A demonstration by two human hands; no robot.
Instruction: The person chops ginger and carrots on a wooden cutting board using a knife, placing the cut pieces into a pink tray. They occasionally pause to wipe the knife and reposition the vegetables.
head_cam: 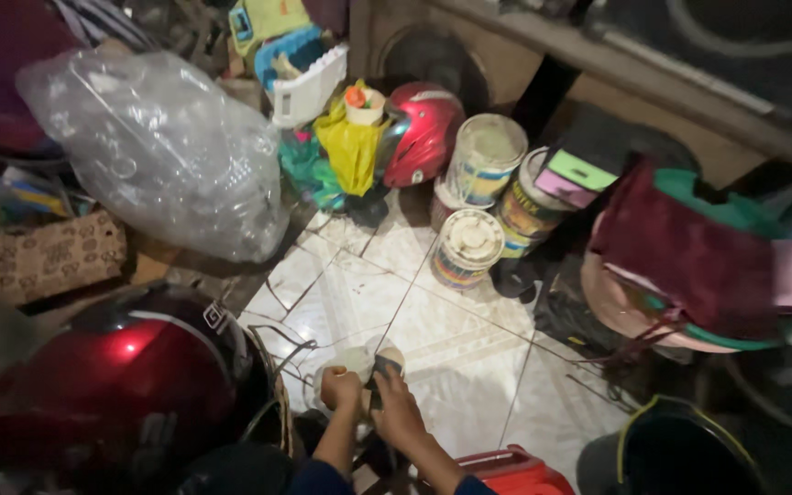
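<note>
Hands | your left hand (341, 388) clasps the pale round container (357, 367) | your right hand (396, 408) presses a dark pad (385, 368) onto its right rim, directly ahead.

A floor of pale, glossy square tiles (469, 357) with thin dark joints and faint patterning fills the middle, lit brightly at the centre while the edges fall into shadow. Along the top runs a brown wooden cabinet (506, 64) with a round dark opening in its front. Clutter rings the floor: a large clear plastic bag (158, 147) of crumpled bottles at left, a patterned brown cardboard box (48, 257) beside it, a glossy dark red helmet (121, 376) in the lower left, a smaller red helmet (423, 128) by the cabinet, and three round paint tins (483, 197) with pale lids.
</note>
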